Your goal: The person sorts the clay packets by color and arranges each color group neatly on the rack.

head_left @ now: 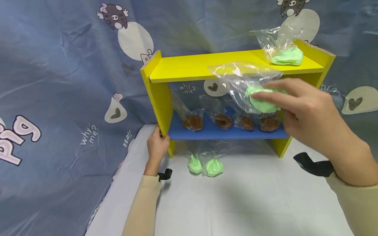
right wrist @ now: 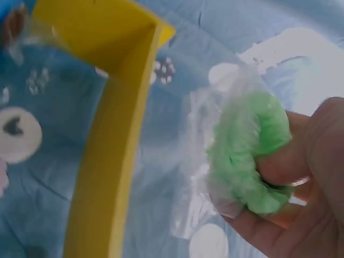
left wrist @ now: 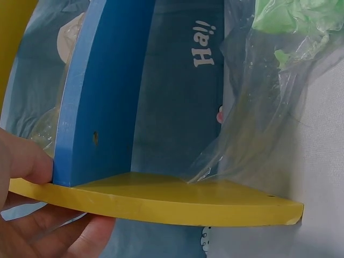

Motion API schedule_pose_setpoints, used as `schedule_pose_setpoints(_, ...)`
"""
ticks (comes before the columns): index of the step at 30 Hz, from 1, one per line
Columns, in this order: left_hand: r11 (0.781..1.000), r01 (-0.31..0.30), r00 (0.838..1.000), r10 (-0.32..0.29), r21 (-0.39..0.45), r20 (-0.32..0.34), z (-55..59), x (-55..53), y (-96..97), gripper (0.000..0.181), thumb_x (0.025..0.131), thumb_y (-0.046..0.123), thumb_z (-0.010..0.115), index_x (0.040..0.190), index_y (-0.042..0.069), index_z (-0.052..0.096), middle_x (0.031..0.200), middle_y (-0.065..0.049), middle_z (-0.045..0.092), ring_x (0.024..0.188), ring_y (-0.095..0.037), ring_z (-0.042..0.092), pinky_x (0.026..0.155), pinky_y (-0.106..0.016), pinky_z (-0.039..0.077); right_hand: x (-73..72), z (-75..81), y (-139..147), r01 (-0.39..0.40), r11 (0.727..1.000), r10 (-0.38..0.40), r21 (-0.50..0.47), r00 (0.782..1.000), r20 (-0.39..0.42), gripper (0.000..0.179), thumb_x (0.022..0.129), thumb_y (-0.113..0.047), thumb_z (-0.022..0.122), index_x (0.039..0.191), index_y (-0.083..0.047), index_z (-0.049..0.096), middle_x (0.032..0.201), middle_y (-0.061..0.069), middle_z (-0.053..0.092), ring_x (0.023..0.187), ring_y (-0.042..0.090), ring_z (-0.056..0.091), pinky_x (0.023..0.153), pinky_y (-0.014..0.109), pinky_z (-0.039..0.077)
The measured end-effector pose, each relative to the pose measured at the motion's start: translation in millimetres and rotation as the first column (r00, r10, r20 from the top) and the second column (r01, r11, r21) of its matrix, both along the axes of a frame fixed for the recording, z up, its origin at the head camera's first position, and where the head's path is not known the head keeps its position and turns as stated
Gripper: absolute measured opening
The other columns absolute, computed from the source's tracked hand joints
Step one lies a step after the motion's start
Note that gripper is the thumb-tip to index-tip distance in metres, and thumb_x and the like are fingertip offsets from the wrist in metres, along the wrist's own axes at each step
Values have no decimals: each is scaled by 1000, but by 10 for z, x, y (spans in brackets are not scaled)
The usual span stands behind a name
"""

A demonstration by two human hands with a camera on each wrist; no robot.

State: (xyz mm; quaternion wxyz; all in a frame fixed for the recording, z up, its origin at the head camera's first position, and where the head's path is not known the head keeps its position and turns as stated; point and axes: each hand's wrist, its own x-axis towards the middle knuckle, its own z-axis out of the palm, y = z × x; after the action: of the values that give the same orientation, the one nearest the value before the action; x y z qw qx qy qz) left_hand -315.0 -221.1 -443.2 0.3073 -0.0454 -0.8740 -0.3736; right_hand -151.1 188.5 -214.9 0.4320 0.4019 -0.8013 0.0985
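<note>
My right hand pinches a soft light-green lump in a clear plastic bag, in front of the top board of a small yellow and blue shelf. In the right wrist view the green lump looks ring-like, with the thumb pressed into its middle. Low on the shelf's left side, my left hand grips the yellow side panel, its thumb near the blue board. Another bagged green lump sits at the right end of the top board.
Several bagged brown pieces, among them a ring-shaped one, stand in a row on the blue middle board. Two bagged green lumps lie on the white table under the shelf. A blue printed cloth hangs behind.
</note>
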Motion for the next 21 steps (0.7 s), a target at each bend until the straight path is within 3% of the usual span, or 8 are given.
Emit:
schedule_pose_setpoints(3, 1000, -8, 1000, 8, -2, 5, 0, 4, -10, 37, 90, 11, 68, 125, 7, 59, 111, -15, 70, 97, -35, 69, 83, -51, 56, -255, 237, 25, 54, 998, -55, -43, 998, -13, 67, 77, 22, 38, 125, -9, 72, 120, 17, 66, 94, 35, 60, 57, 28, 30)
schedule_pose_setpoints(6, 1000, -6, 1000, 6, -3, 2, 5, 6, -11, 38, 90, 11, 67, 126, 7, 58, 112, -15, 70, 97, -35, 69, 82, -51, 56, -595, 394, 67, 145, 985, -139, -94, 988, 67, 62, 86, 19, 39, 129, -11, 70, 123, 17, 64, 95, 36, 57, 67, 32, 38)
schedule_pose_setpoints(9, 1000, -10, 1000, 10, -7, -7, 7, 10, -15, 36, 89, 11, 67, 124, 6, 59, 109, -16, 71, 96, -35, 69, 81, -52, 56, -926, 482, 77, 246, 965, -227, -94, 958, 176, 59, 91, 16, 40, 135, -13, 67, 128, 19, 61, 103, 40, 56, 81, 43, 51)
schedule_pose_setpoints(13, 1000, -19, 1000, 18, -24, -12, -3, 4, -17, 34, 89, 11, 67, 122, 5, 59, 107, -16, 71, 94, -35, 69, 81, -52, 56, -1275, 501, 62, 314, 949, -298, -21, 920, 255, 57, 91, 17, 43, 136, -10, 65, 128, 23, 60, 109, 43, 54, 90, 58, 51)
schedule_pose_setpoints(18, 1000, -7, 1000, 6, -28, -16, 11, 2, -12, 35, 89, 11, 66, 123, 6, 59, 107, -15, 71, 94, -35, 69, 81, -51, 56, -1484, 476, 29, 339, 939, -342, 67, 883, 322, 54, 92, 12, 48, 139, -9, 62, 131, 24, 59, 114, 45, 53, 96, 59, 48)
schedule_pose_setpoints(21, 1000, -3, 1000, 3, -18, -14, 14, 17, -18, 34, 89, 10, 66, 122, 6, 59, 107, -15, 71, 95, -35, 69, 81, -51, 56, -1538, 470, -12, 334, 935, -354, 120, 869, 346, 51, 96, 0, 44, 146, -7, 54, 141, 24, 53, 125, 46, 48, 106, 60, 40)
